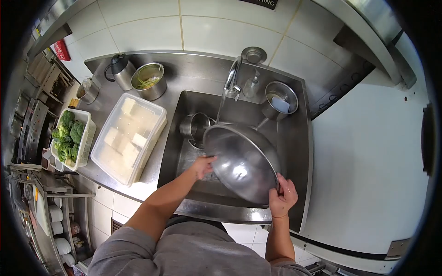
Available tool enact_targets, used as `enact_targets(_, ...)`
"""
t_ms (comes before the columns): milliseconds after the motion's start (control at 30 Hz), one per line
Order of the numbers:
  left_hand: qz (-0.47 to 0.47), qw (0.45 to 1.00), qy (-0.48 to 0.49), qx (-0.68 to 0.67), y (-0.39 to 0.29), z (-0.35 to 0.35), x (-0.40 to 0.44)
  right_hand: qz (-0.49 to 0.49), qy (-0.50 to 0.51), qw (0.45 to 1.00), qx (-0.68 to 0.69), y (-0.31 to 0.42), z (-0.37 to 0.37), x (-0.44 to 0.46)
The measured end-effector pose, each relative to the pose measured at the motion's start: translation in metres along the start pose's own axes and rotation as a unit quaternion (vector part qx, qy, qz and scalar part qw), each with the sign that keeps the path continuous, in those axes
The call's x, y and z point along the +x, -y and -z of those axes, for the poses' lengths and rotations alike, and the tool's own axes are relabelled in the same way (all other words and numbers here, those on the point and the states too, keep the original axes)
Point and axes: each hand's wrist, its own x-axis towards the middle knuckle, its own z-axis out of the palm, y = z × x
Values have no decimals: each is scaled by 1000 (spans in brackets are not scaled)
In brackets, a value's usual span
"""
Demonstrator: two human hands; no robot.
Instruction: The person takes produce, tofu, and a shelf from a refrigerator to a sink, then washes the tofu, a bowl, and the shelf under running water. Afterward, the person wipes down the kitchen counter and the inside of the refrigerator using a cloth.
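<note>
A large metal bowl (240, 166) spans both grips, tilted: the left hand (202, 166) holds its left edge, the right hand (284, 195) its right; the sink (291, 154) lies beneath.

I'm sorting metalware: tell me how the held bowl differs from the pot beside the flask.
The bowl is wider than the pot. The bowl is tilted, held by the left hand and right hand; the pot stands upright on the counter, greens inside. Both look round and metallic.
</note>
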Motion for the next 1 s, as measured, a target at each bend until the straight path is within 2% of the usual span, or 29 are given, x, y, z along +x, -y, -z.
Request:
enact_targets(33, -30, 999, -28, 1, 6, 20, -3, -27, 11, 995, 99, -13, -6, 0)
enact_targets(67, -45, 998, -42, -3, 5, 33, -17, -25, 8, 994, 102, -24, -13, 4)
enact_targets(100, -58, 997, -57, -7, 3, 44, -35, -115, 86, 965, 219, -35, -21, 9)
enact_targets(167, -81, 990, -115, 4, 3, 65, -59, -302, 207, 841, 399, -51, -46, 33)
enact_targets(200, -99, 984, -150, -1, 3, 72, -70, -299, 203, 849, 385, -70, -76, 49)
enact_targets(233, -117, 976, -185, -7, 4, 79, -78, -346, 210, 835, 372, -81, -105, 71)
enact_targets(367, -146, 961, -232, -34, 7, 104, -92, -318, 270, 852, 317, -154, -245, 131)
enact_targets(467, -152, 957, -241, -50, 0, 100, -101, -305, 270, 849, 335, -186, -322, 169)
enact_targets(567, -150, 947, -277, -59, 1, 93, -103, -345, 334, 819, 313, -204, -358, 171)
enact_targets(633, -132, 947, -291, -32, 21, 124, -88, -365, 300, 742, 476, -193, -338, 176)
enact_targets(700, -124, 946, -301, 1, 31, 132, -75, -387, 309, 743, 450, -166, -281, 171)
enact_targets(767, -96, 947, -303, 47, 19, 112, -73, -418, 378, 704, 433, -127, -207, 157)
enact_targets(800, -72, 944, -306, 96, 16, 101, -70, -371, 432, 713, 409, -135, -187, 130)
enact_targets(833, -105, 944, -304, 69, 21, 90, -58, -322, 485, 717, 384, -146, -167, 105)
enact_targets(867, -101, 956, -273, 45, 20, 79, -52, -319, 532, 722, 307, -156, -162, 79)
enact_targets(900, -85, 951, -277, 105, 39, 90, -30, -308, 530, 755, 231, -159, -162, 57)
enact_targets(933, -68, 944, -278, 167, 57, 102, -8, -297, 440, 844, 72, -194, -180, 21)
enact_targets(967, 11, 948, -245, 203, 52, 96, -2, -327, 395, 859, 1, -209, -188, 5)
enact_targets(1000, 91, 945, -208, 237, 45, 87, 6, -343, 405, 847, -31, -243, -198, -20)
